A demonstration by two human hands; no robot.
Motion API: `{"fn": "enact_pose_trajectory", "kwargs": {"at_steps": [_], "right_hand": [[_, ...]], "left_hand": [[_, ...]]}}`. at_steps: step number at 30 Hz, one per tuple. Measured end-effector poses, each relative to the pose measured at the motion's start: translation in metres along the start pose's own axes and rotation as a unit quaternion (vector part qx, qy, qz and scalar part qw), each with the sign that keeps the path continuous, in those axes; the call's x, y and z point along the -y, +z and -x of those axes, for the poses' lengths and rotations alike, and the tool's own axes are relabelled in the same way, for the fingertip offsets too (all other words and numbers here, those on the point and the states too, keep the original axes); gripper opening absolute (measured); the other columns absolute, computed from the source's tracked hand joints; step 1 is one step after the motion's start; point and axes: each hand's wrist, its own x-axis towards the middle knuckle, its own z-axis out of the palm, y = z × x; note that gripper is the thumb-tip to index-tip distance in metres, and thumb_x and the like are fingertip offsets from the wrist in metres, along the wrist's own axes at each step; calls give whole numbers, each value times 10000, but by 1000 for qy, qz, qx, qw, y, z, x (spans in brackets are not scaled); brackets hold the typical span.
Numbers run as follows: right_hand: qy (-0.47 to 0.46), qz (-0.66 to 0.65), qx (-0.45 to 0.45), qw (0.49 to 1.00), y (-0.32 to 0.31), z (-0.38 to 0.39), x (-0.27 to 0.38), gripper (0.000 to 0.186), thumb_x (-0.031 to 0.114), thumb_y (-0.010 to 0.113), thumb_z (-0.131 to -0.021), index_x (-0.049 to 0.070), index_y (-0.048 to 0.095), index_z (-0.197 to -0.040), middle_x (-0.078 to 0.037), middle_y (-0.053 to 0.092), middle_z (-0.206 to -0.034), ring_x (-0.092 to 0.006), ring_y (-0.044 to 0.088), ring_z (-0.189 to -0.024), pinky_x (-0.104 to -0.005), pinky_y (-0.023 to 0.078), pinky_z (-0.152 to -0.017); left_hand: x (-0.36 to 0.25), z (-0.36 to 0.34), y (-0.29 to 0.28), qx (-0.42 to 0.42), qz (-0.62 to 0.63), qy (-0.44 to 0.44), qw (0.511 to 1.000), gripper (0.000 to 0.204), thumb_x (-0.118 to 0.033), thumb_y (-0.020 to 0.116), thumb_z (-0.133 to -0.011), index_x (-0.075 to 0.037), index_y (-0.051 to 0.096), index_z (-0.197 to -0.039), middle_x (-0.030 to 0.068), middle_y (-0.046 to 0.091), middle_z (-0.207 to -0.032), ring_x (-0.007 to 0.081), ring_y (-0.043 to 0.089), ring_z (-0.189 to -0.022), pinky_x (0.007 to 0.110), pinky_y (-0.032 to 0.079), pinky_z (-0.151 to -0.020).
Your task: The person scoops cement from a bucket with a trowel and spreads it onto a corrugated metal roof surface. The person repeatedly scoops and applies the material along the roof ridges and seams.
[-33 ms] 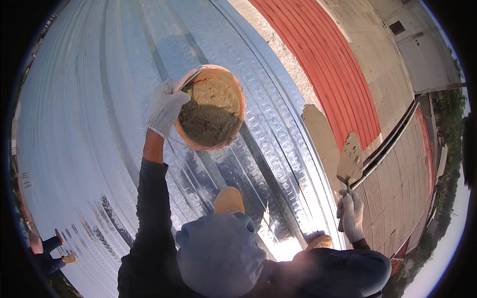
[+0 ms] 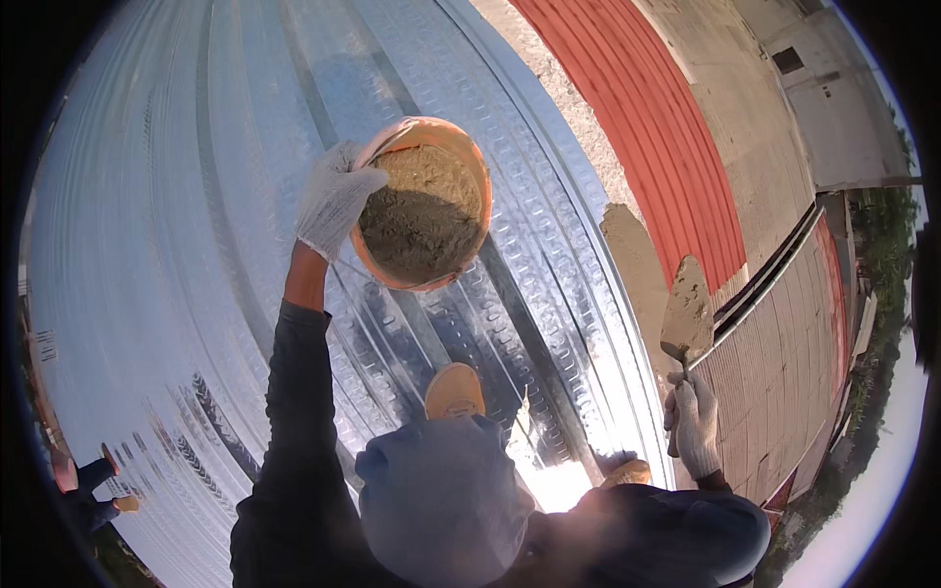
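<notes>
My left hand [image 2: 338,199], in a white knit glove, is closed on the rim of an orange bucket [image 2: 484,201]. Grey-brown wet mortar [image 2: 417,220] lies inside the bucket, its lower part in shadow. Out to the right, my gloved right hand [image 2: 694,423] is wrapped round the handle of a trowel [image 2: 688,318]. Mortar coats the trowel's blade, which points up and away from me. Beside the blade, a smoothed strip of wet mortar [image 2: 635,265] runs along the top of the wall at the metal sheet's edge.
Ribbed shiny metal roofing [image 2: 265,176] spreads under me, with my tan shoes [image 2: 454,390] on it. Beyond the wall top lie a red corrugated sheet [image 2: 647,127] and a lower tiled roof [image 2: 784,382]. Another person [image 2: 93,480] is at the far lower left.
The bucket and my left hand have shifted slightly right and up in the picture. My right hand and the trowel have barely moved.
</notes>
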Motion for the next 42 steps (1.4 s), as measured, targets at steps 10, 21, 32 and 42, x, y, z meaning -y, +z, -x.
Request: {"fn": "enact_pose_trajectory", "kwargs": {"at_steps": [10,21,32,42], "right_hand": [[-222,489,143,831,165,-45,228,323,264,765,-1047,-7,717,-1215,-196,709,-886,-387,757,-838,-481,579,-766],[-355,572,178,718,256,-173,200,339,375,672,-1094,36,675,-1103,-211,767,-957,-452,755,-926,-585,582,-820],[-143,387,472,779,297,-185,219,390,353,629,-1122,-22,706,-1051,-111,664,-772,-226,674,-660,-387,539,-625],[18,130,578,805,237,-231,215,393,367,628,-1128,-11,711,-1055,6,585,-762,-69,535,-595,-283,430,-514]], "left_hand": [[4,-38,-13,152,-105,192,964,468,-504,717,-1103,-43,797,-1126,21,739,-963,99,667,-877,339,570,-790],[-1,-27,-9,70,-206,168,961,623,-652,646,-1083,-65,840,-1161,141,792,-984,249,747,-858,416,597,-834],[18,-24,-7,-110,-308,208,922,526,-541,581,-1104,-79,828,-1060,172,791,-942,363,753,-820,483,607,-827],[-15,-43,-5,-20,-282,105,953,470,-501,683,-1117,-65,826,-1218,59,793,-982,147,736,-876,345,619,-792]]}}
